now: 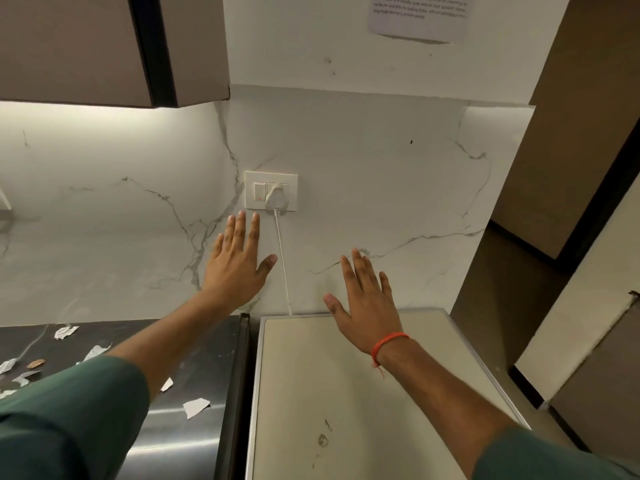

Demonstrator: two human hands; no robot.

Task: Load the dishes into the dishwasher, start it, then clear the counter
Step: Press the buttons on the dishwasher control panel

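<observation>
Above the beige dishwasher top (346, 393), the right hand (367, 306) hovers, fingers spread wide, holding nothing. At eleven o'clock, the left hand (239, 265), fingers straight, reaches just below the switch plate (270, 190). Paper scraps (196, 407) litter the steel counter (194, 358) at nine o'clock.

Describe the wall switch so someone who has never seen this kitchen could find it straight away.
Start at the white marble backsplash behind the steel counter. A white switch plate is set into it, just above the left hand's fingertips. The switch is its leftmost rocker, marked by a small red dot, beside the white plug whose cord hangs down.
</observation>
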